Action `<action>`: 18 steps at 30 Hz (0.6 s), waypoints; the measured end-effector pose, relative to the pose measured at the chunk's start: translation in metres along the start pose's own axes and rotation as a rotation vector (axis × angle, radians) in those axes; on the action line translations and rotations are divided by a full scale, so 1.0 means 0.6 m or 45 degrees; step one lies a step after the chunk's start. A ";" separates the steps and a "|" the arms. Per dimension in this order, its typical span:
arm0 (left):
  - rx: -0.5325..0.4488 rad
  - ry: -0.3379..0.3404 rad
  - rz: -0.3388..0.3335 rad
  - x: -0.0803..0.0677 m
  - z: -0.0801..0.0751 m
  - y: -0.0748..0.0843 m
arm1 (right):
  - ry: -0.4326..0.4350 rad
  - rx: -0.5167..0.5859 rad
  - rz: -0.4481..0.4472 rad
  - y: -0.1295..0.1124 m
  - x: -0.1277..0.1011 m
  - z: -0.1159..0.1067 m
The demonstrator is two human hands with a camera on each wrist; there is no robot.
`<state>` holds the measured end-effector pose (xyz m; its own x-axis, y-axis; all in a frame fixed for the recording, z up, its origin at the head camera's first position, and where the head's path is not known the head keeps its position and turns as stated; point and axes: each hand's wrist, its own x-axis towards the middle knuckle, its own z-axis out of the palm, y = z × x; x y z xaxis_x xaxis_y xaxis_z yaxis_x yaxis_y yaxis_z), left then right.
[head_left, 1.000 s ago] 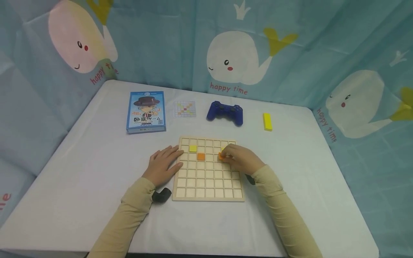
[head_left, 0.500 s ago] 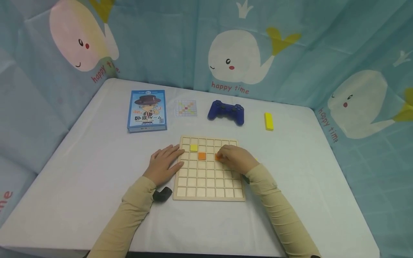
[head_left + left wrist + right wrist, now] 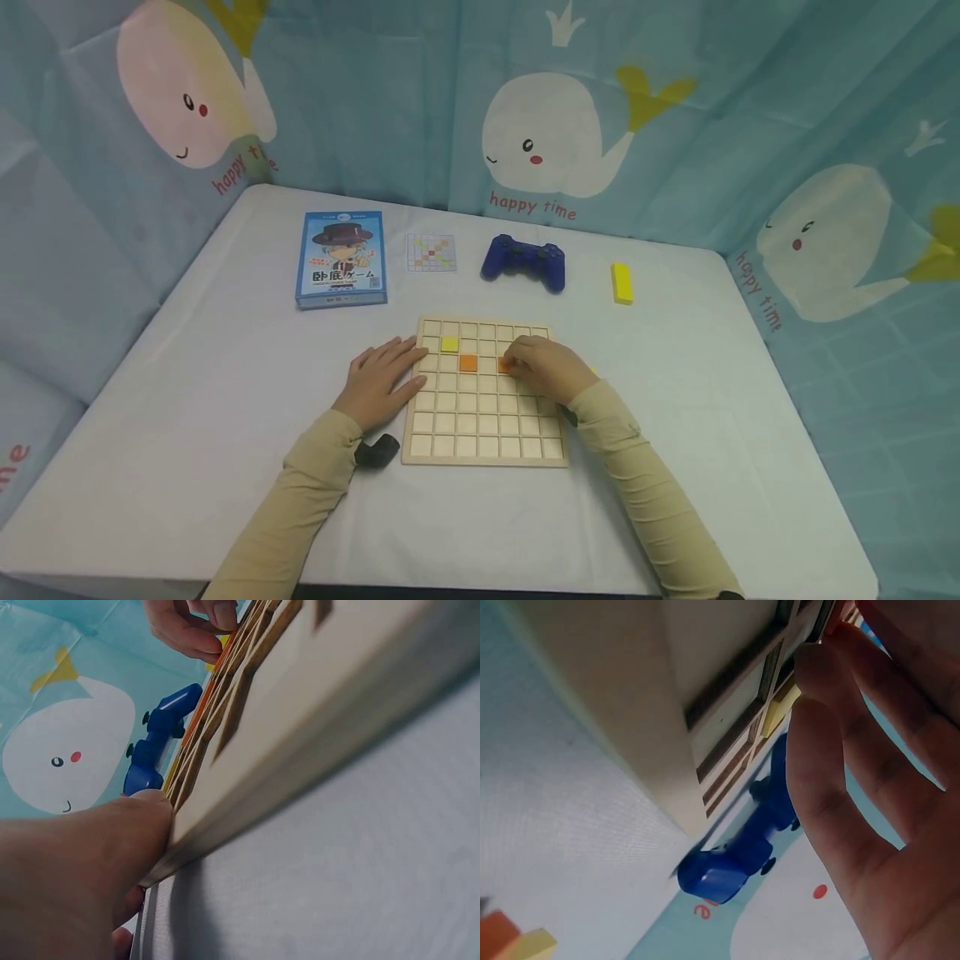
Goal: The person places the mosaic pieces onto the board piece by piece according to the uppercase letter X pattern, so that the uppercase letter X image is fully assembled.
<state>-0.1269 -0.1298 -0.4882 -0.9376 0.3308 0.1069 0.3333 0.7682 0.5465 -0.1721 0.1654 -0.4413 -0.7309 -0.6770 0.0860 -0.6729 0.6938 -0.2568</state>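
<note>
A wooden grid board (image 3: 476, 425) lies on the white table. On it sit a yellow square tile (image 3: 450, 344) and an orange square tile (image 3: 468, 363). My left hand (image 3: 381, 387) rests flat with fingers spread, its fingertips on the board's left edge; its thumb (image 3: 146, 825) lies at the rim in the left wrist view. Over the board's upper right, my right hand (image 3: 551, 367) pinches a second orange tile (image 3: 505, 365) low at a cell, partly covered by the fingers. Another yellow tile (image 3: 780, 710) on the board, seen in the right wrist view, is hidden from above by this hand.
Behind the board are a blue game box (image 3: 341, 258), a printed grid card (image 3: 431, 252), a blue game controller (image 3: 522, 262) and a yellow block (image 3: 622, 283). A black curved object (image 3: 377, 452) is by the left wrist. Orange (image 3: 496, 934) and yellow pieces (image 3: 531, 946) lie right of the board.
My right hand has shifted slightly left with the orange tile, and now covers the yellow tile seen beside it earlier. The left hand has stayed in place.
</note>
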 end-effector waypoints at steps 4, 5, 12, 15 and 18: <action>-0.011 0.005 0.011 0.003 0.000 0.003 | -0.005 0.011 0.019 0.000 -0.006 -0.003; -0.014 0.006 0.011 0.003 0.000 0.004 | -0.004 0.022 0.040 0.000 -0.009 -0.006; -0.019 -0.018 0.018 0.003 0.005 -0.001 | 0.096 0.107 0.196 0.025 -0.061 -0.045; -0.003 -0.063 0.018 0.004 0.001 -0.007 | 0.088 0.116 0.304 0.044 -0.095 -0.056; 0.045 -0.137 0.026 0.011 -0.012 -0.012 | 0.070 0.156 0.428 0.062 -0.128 -0.058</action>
<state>-0.1362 -0.1368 -0.4854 -0.9152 0.4022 0.0269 0.3575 0.7790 0.5151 -0.1452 0.2517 -0.4240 -0.9163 -0.3996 0.0280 -0.3777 0.8386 -0.3925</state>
